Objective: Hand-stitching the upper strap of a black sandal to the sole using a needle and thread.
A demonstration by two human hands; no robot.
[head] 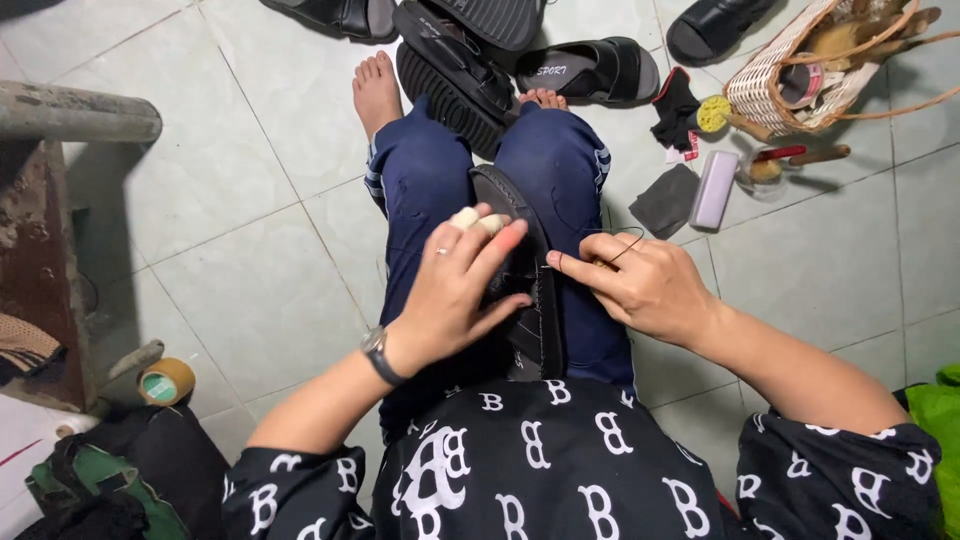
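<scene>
Two hands work a black sandal (520,290) clamped upright between the knees, near the body. The left hand (455,295) grips the sandal's side, its taped fingertips (478,220) pressed over the upper edge. The right hand (645,285) is pinched on a dark thread (625,240) looping just right of the sandal. For a sound stitch, keep the knees tight, hold the thread taut in line with the seam, and brace the strap firmly. Spare sandals (590,70) lie on the floor far ahead.
</scene>
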